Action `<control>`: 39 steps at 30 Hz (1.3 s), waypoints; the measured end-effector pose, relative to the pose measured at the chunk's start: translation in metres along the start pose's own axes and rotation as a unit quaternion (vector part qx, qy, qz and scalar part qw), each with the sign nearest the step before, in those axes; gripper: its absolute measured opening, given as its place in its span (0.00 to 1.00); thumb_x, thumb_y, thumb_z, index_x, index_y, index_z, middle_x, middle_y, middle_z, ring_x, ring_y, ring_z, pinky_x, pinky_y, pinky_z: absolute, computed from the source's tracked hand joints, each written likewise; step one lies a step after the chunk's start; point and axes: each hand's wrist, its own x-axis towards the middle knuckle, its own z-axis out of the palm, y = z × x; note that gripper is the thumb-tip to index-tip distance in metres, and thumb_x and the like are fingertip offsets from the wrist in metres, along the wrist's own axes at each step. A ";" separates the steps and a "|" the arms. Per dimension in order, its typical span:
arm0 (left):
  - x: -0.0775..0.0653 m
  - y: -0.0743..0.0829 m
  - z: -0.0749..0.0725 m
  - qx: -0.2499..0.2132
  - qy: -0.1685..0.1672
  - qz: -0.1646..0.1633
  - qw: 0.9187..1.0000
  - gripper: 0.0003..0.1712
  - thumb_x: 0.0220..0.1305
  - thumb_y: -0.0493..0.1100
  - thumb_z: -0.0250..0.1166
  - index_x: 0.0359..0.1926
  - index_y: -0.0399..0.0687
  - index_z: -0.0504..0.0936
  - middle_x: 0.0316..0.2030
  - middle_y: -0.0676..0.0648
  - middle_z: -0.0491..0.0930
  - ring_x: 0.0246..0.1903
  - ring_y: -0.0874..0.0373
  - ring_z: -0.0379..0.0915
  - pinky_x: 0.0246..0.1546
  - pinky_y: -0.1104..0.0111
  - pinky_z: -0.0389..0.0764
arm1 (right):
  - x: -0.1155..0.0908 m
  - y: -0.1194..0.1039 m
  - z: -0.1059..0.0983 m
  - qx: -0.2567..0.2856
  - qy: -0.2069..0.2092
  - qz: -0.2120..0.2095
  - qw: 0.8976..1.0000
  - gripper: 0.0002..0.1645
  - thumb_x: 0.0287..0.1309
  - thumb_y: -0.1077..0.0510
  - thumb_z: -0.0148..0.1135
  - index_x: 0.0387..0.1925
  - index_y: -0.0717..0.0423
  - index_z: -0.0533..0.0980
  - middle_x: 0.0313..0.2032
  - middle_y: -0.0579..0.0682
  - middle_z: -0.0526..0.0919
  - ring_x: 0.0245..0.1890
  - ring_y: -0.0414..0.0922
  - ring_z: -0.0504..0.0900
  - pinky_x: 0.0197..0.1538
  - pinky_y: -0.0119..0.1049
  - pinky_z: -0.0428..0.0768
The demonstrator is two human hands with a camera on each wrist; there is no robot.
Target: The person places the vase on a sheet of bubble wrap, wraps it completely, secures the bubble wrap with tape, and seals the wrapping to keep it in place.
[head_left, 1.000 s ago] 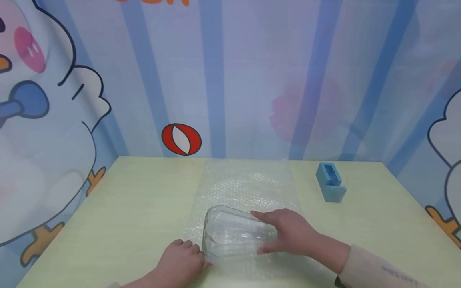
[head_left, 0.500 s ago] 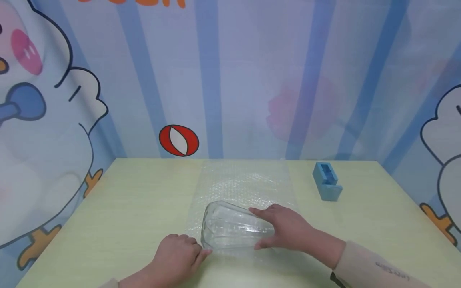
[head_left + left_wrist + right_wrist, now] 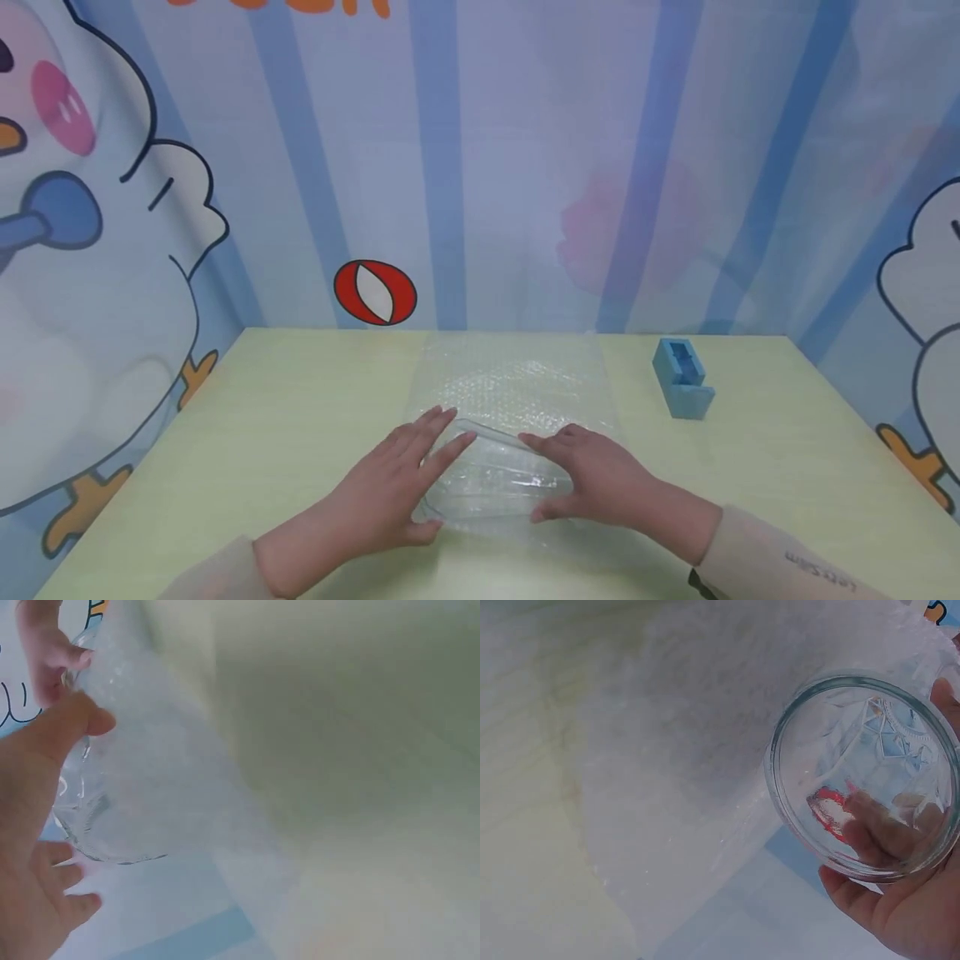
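A clear faceted glass vase lies on its side over a sheet of bubble wrap. My right hand grips it near the mouth end, thumb on the near side and fingers on the far side. In the right wrist view the round rim faces the camera, with fingers showing through the glass. At the other end, my left hand reaches around the base with fingers spread and thumb apart. The left wrist view shows its thumb overlapping the glass and translucent wrap.
Toward the back right of the pale yellow table stands a light blue tape dispenser. A printed cloth backdrop with cartoon figures rises along the table's far edge and sides.
My left hand has changed from bunched fingers beside the vase's base to spread fingers around it, moving right and away from me. My right hand keeps its grip almost unmoved.
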 end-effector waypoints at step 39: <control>0.024 -0.014 0.021 -0.012 0.027 0.041 0.999 0.49 0.58 0.53 0.63 0.79 0.51 0.56 0.71 0.36 0.66 0.69 0.42 0.70 0.66 0.53 0.78 | -0.031 0.014 -0.004 -0.092 0.009 -0.065 0.994 0.48 0.60 0.42 0.71 0.75 0.59 0.65 0.70 0.55 0.75 0.69 0.56 0.76 0.67 0.54 0.77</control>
